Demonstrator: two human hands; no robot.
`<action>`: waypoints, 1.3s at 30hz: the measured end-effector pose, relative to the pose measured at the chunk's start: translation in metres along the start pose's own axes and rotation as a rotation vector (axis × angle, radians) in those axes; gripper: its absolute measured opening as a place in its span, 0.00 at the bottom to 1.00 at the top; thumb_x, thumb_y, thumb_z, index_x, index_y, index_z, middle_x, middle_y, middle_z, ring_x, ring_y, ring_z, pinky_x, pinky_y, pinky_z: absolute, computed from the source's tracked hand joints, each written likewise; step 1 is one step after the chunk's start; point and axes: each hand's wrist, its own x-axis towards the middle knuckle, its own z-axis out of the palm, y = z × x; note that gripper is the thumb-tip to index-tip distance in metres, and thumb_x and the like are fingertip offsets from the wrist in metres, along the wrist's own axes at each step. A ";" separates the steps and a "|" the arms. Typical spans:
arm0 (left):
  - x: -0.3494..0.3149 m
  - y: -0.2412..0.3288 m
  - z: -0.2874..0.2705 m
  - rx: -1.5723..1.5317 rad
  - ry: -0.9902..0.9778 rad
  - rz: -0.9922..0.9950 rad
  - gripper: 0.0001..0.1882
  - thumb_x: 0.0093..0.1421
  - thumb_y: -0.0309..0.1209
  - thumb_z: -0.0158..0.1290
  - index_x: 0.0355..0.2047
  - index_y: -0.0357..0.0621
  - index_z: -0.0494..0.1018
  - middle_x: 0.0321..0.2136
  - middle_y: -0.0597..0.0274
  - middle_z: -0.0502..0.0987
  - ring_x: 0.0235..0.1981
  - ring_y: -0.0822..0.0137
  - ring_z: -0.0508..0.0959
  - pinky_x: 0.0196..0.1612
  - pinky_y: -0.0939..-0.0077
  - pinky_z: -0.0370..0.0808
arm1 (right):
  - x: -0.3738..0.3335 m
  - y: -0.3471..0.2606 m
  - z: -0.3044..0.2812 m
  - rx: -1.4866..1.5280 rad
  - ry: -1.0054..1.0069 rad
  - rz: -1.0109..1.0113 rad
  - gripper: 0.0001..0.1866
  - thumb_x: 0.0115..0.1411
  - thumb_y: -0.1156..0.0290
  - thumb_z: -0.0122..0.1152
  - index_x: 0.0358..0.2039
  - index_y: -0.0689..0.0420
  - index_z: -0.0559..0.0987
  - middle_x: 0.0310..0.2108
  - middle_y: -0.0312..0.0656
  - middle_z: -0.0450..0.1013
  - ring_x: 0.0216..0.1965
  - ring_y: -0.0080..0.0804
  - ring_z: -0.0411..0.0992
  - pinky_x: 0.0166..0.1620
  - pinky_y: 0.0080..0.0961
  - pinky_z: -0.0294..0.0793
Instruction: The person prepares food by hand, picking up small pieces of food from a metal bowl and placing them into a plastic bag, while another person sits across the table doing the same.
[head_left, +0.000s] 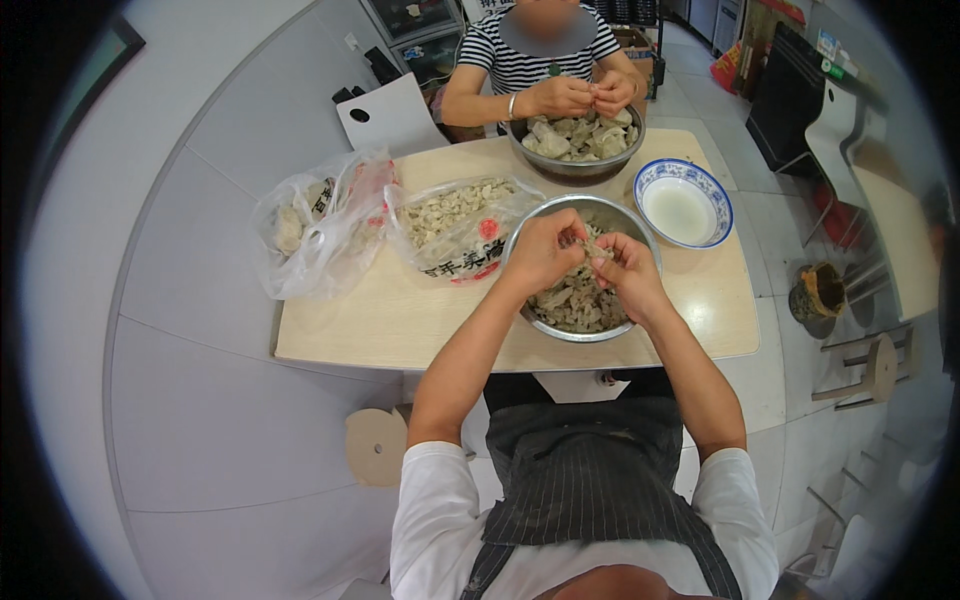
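Pale wood-look table (380,325): spreads beneath both hands, carrying the bowls and bags
Round silver metal bowl (590,335): directly under the hands, holding a heap of torn grey-beige food bits (580,305); best worked over its middle, so crumbs land inside the rim
Clear printed plastic bag (430,250): lies left of the left hand, open, showing small pale pieces; elbows are better kept off it
Second metal bowl (570,172): beyond the hands, with larger pale chunks under another person's hands (585,97)
Blue-patterned white bowl (728,205): beyond and right of the right hand, holding cloudy liquid; a wide right-hand swing might knock it
Left hand (550,250): brought together with the right, fingertips pinching; it should steady the piece
Right hand (627,270): thumb and fingers closed on the same piece; short, even pulls should suit
Small grey-beige food piece (597,255): between both sets of fingertips, above the heap; probably tears cleanest when pinched close to the split
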 end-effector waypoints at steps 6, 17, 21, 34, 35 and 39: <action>0.008 -0.028 -0.017 0.181 0.156 -0.077 0.06 0.53 0.22 0.56 0.32 0.39 0.73 0.23 0.67 0.74 0.25 0.76 0.73 0.30 0.79 0.71 | -0.015 -0.021 0.005 0.012 0.016 -0.039 0.09 0.61 0.79 0.59 0.41 0.62 0.73 0.29 0.35 0.72 0.24 0.19 0.67 0.30 0.17 0.68; 0.004 -0.005 -0.009 0.046 -0.063 -0.059 0.06 0.52 0.23 0.59 0.28 0.38 0.72 0.24 0.70 0.75 0.26 0.79 0.73 0.28 0.81 0.70 | -0.001 -0.018 -0.005 -0.147 -0.097 -0.001 0.07 0.62 0.78 0.57 0.41 0.61 0.73 0.29 0.35 0.72 0.24 0.18 0.68 0.28 0.15 0.68; 0.001 -0.015 -0.023 0.166 0.100 -0.107 0.07 0.50 0.23 0.61 0.27 0.38 0.72 0.23 0.70 0.75 0.26 0.79 0.71 0.29 0.81 0.70 | -0.010 -0.031 -0.005 -0.201 -0.077 -0.026 0.08 0.62 0.78 0.58 0.42 0.62 0.73 0.27 0.37 0.72 0.25 0.19 0.70 0.28 0.16 0.69; 0.001 -0.003 -0.003 0.024 -0.091 0.132 0.07 0.50 0.22 0.60 0.28 0.37 0.72 0.21 0.69 0.73 0.24 0.79 0.71 0.27 0.81 0.68 | 0.000 -0.020 -0.009 -0.011 -0.086 0.060 0.09 0.62 0.77 0.59 0.42 0.61 0.72 0.27 0.36 0.71 0.24 0.20 0.69 0.26 0.18 0.69; 0.001 -0.011 -0.007 0.068 -0.055 0.062 0.07 0.50 0.22 0.59 0.28 0.37 0.72 0.21 0.69 0.73 0.24 0.79 0.71 0.27 0.81 0.68 | -0.001 -0.019 -0.010 0.037 -0.099 0.069 0.09 0.62 0.77 0.59 0.42 0.61 0.72 0.26 0.36 0.71 0.23 0.20 0.69 0.25 0.18 0.68; -0.003 -0.023 -0.019 0.006 -0.056 -0.149 0.06 0.55 0.24 0.58 0.32 0.37 0.73 0.22 0.67 0.75 0.24 0.78 0.72 0.28 0.80 0.71 | -0.004 -0.036 -0.009 -0.292 -0.032 -0.012 0.12 0.61 0.75 0.61 0.44 0.62 0.72 0.24 0.35 0.70 0.21 0.20 0.69 0.24 0.18 0.68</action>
